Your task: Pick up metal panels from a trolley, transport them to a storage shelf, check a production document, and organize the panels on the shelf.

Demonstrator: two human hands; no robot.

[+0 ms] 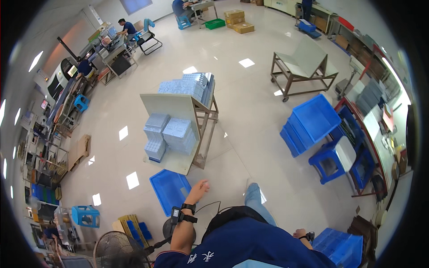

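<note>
My left hand (198, 191) hangs in front of me with loosely bent fingers and nothing in them. A band with a small device is strapped to that wrist. Under and beside the hand, a shallow blue plastic crate (166, 190) rests on the floor. Just beyond stands a slanted rack (172, 107) on a metal frame, bearing stacks of pale blue-grey blocks (178, 134) on its near face and more stacks (183, 85) behind. My right hand (299, 233) is low at my right side, near a blue crate (339, 245); its fingers are too small to read.
On the right are stacked blue crates (315, 120), a blue stool (333, 158) and a red-framed workbench (373, 134). An unloaded rack (304, 67) on casters stands farther off. A fan (117, 250) is at lower left. Several people work at distant benches.
</note>
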